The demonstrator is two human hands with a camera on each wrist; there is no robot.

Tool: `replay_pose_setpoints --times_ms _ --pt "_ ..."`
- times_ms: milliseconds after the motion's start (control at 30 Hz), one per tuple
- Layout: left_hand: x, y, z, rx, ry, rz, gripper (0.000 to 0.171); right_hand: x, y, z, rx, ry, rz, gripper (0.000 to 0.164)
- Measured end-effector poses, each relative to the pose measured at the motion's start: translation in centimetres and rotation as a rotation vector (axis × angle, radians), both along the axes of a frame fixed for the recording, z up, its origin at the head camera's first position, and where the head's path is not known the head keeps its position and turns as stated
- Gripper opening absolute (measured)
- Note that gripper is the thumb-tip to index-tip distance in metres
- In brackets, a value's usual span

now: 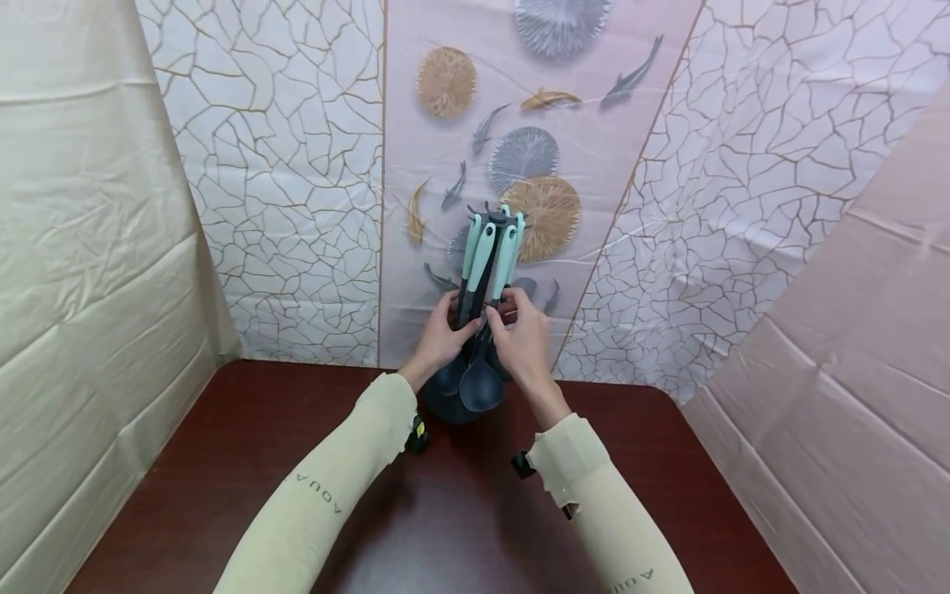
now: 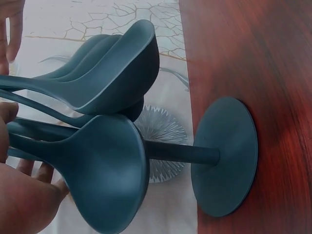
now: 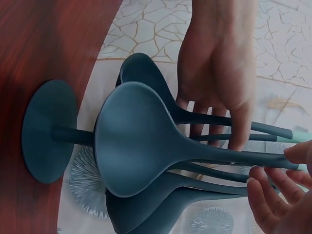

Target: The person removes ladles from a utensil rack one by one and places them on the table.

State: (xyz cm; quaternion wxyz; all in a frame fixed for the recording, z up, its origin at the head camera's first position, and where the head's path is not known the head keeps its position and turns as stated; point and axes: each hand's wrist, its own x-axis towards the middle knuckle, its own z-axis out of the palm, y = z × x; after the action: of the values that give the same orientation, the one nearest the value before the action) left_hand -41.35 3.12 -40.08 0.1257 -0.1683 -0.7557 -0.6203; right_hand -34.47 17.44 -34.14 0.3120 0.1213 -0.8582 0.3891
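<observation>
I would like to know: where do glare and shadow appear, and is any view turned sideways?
Head view: pale sheen on the dark red table, shadows beside the sleeves; left wrist view: turned sideways, the round stand base at right; right wrist view: also sideways, the other way, soft sheen inside the nearest ladle.

Utensils (image 1: 481, 388): dark, mint-handled | hanging head-down (bunched close) | stand (image 2: 230, 156): dark, round-footed, upright on tabletop (image 1: 460, 520)

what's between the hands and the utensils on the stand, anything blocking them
Nothing visible. The left hand and right hand are at the dark shafts of the utensils, just below the mint handles, with no other object in between.
</observation>
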Motion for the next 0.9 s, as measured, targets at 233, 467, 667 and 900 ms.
replay_pose_setpoints --times_ms 233,467,667,900 --pt "0.3 -0.3 0.8 0.032 0.036 -0.018 0.066 0.0 0.0 0.1 -0.009 0.023 0.015 0.03" --pt "0.6 -0.4 0.9 0.006 0.036 -0.054 0.066 0.2 0.2 0.0 -0.018 0.031 0.021 0.03" --pt "-0.1 0.0 -0.5 -0.103 0.123 0.008 0.065 0.1 0.4 0.0 -0.014 0.035 0.015 0.033" --pt "0.1 -0.7 -2.6 -0.159 0.164 0.023 0.071 0.4 0.5 0.0 -0.004 0.046 0.047 0.033"
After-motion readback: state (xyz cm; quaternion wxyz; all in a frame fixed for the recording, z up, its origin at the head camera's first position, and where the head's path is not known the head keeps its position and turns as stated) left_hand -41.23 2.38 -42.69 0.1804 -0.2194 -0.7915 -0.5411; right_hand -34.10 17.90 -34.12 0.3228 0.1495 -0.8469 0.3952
